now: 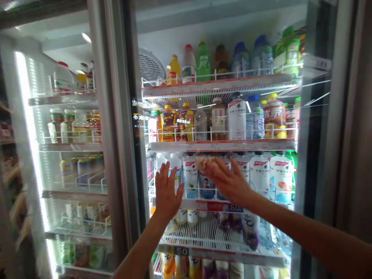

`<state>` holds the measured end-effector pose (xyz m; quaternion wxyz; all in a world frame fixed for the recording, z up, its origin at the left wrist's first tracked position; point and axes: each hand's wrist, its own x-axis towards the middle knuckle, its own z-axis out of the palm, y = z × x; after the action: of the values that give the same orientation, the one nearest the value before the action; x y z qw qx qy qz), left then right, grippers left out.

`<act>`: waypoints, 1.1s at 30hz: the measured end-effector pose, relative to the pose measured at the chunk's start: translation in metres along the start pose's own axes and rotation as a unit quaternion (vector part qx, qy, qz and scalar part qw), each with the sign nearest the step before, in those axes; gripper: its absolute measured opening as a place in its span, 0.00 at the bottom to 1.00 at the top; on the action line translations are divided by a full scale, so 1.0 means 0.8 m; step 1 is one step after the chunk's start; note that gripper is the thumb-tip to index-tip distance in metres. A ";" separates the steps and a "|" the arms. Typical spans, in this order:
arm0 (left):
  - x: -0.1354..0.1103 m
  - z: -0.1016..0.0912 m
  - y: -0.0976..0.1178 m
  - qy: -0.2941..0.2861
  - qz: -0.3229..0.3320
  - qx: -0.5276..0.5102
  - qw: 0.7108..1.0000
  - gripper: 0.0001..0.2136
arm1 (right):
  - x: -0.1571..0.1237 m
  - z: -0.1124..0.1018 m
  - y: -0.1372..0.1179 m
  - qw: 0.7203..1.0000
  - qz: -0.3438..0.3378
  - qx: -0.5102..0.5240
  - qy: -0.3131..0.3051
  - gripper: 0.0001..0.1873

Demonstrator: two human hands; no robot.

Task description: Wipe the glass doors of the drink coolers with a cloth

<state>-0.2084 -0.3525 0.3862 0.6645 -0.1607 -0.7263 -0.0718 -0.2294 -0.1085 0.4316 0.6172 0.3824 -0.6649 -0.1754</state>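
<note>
I face a tall drinks fridge with glass doors. My left hand (pixel 166 192) is open, fingers spread and pointing up, palm flat against the glass door (pixel 314 128) near its left frame (pixel 128 155). My right hand (pixel 229 182) reaches in from the right and presses a pale crumpled cloth (pixel 204 161) against the same glass at its fingertips. Behind the glass, at hand height, stand white bottles with red labels (pixel 259 172) on a wire shelf.
Shelves behind the glass hold many bottles: yellow and green ones (pixel 203 62) at the top, tea and juice bottles (pixel 186 122) below, purple ones (pixel 250 232) lower down. A second fridge door (pixel 69 155) stands to the left. A dark wall panel (pixel 354 135) borders the right.
</note>
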 end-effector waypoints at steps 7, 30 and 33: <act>0.013 0.025 0.030 0.007 0.021 -0.001 1.000 0.26 | -0.043 -0.019 0.088 0.989 0.121 -0.043 0.069 0.29; 0.010 0.063 0.125 -0.006 0.047 -0.030 0.998 0.28 | -0.214 -0.031 0.069 0.998 0.055 -0.012 0.022 0.27; 0.015 0.063 0.128 -0.005 0.037 -0.035 0.999 0.27 | -0.179 -0.036 0.117 0.984 0.148 -0.046 0.085 0.29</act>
<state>-0.2233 -0.2390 0.3814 0.6571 -0.2110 -0.7201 -0.0714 -0.2365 0.0625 0.4042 0.7074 0.2644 -0.6507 -0.0791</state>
